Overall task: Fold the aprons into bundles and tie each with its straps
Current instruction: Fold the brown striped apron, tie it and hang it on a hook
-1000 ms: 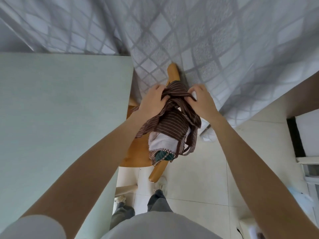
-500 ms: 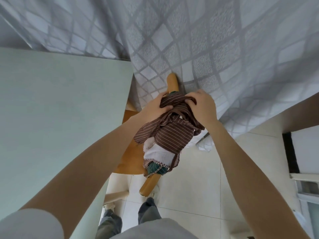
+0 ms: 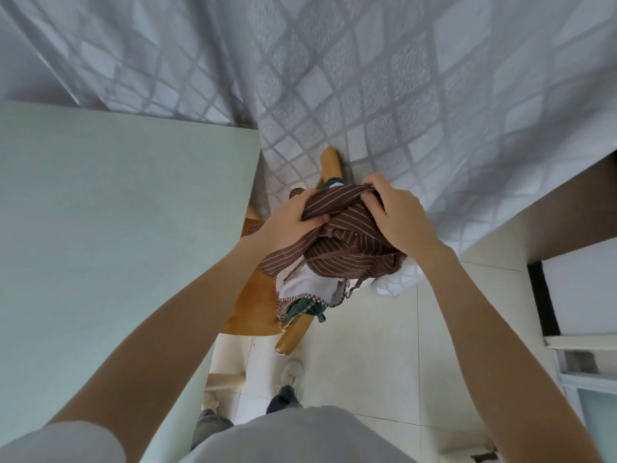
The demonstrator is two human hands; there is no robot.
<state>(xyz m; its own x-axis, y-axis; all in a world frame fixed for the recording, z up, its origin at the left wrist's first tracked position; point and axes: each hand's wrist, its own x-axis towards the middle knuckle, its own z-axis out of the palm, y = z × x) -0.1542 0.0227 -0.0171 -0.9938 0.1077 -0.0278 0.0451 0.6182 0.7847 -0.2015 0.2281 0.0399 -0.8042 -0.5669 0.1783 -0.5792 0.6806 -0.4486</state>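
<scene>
- The brown striped apron [image 3: 350, 252] was bunched into a bundle, held up in the air over the wooden chair [image 3: 257, 295], just beside the pale green table [image 3: 117, 228].
- The left hand [image 3: 287, 225] gripped the bundle's left side, thumb curled over a striped fold near the top.
- The right hand [image 3: 397, 212] clutched the top right, fingers hooked into a band of the cloth.
- White lining and a bit of green fabric hung from the bundle's lower end, with a thin strap [image 3: 354, 285] dangling.
- A patterned grey curtain [image 3: 367, 95] hung behind.
</scene>
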